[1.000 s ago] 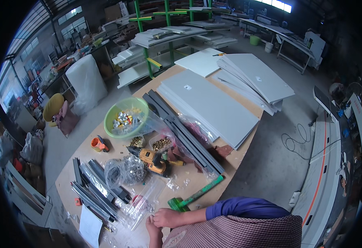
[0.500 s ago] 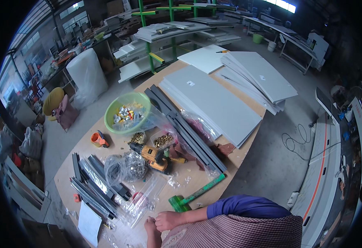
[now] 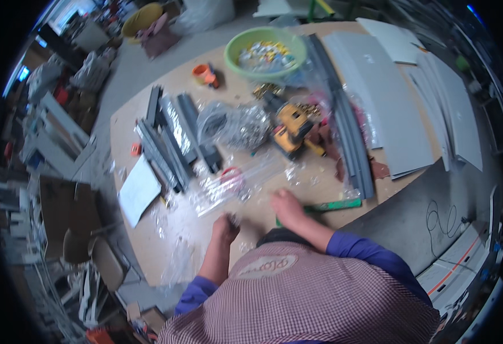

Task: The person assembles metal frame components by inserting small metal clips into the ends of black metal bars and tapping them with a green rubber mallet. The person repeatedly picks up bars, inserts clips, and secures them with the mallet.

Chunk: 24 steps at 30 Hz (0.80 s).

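My left hand (image 3: pixel 224 230) is closed at the near edge of the board-topped table, with something small and shiny at its fingertips, too blurred to name. Farther right, my right hand (image 3: pixel 287 207) has its fingers curled; whatever they hold, if anything, is hidden. Beside that hand lies a green-handled mallet (image 3: pixel 337 205), its head partly covered by my hand and wrist. Clear plastic bags (image 3: pixel 214 194) and a red ring-shaped item (image 3: pixel 232 178) lie just beyond my hands. A yellow-and-black cordless drill (image 3: pixel 293 127) rests farther back, next to a clear bag of small metal parts (image 3: pixel 243 127).
Dark grey metal strips (image 3: pixel 174 140) lie at left by a white paper sheet (image 3: pixel 140 191). More long strips (image 3: pixel 343 132) and stacked grey panels (image 3: pixel 372 97) fill the right. A green basin (image 3: pixel 232 60) of small parts and an orange tape dispenser (image 3: pixel 205 74) stand at the back.
My hands were together beside the mallet head and are now apart, the left one to the left, the right by the mallet. The view has tilted down and turned left.
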Each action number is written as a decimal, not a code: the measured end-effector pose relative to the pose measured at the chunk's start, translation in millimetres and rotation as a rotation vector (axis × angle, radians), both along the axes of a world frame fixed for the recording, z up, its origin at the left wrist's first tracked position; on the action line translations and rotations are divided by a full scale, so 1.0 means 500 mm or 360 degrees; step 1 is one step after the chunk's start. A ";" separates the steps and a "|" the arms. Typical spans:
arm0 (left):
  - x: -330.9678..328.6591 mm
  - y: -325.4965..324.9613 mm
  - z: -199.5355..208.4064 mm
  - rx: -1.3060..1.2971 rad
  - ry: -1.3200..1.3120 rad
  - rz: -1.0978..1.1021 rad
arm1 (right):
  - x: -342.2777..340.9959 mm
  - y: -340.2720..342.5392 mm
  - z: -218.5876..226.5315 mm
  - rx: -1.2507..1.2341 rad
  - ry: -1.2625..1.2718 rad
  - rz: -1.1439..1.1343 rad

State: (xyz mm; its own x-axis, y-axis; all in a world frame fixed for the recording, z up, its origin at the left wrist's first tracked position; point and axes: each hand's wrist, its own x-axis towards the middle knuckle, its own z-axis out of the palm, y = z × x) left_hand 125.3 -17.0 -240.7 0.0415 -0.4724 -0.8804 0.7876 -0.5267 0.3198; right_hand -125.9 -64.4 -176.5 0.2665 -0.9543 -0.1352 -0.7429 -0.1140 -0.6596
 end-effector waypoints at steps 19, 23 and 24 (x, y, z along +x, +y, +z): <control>-0.093 -0.015 0.178 -0.0483 -0.0781 -0.1292 | 0.016 -0.055 -0.068 0.1275 -0.1392 -0.0613; -0.074 -0.006 0.161 -0.0275 -0.0785 -0.1107 | 0.012 -0.065 -0.073 0.1057 -0.1145 -0.0509; -0.071 -0.003 0.156 -0.0349 -0.0730 -0.1030 | 0.012 -0.066 -0.075 0.0993 -0.1076 -0.0485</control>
State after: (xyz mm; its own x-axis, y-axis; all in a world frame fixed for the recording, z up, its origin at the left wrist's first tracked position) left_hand 89.7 -18.4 -162.5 0.0349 -0.6854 -0.7273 0.1155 -0.7201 0.6842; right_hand -119.7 -97.4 -213.7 0.2271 -0.8040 -0.5496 -0.1244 0.5358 -0.8351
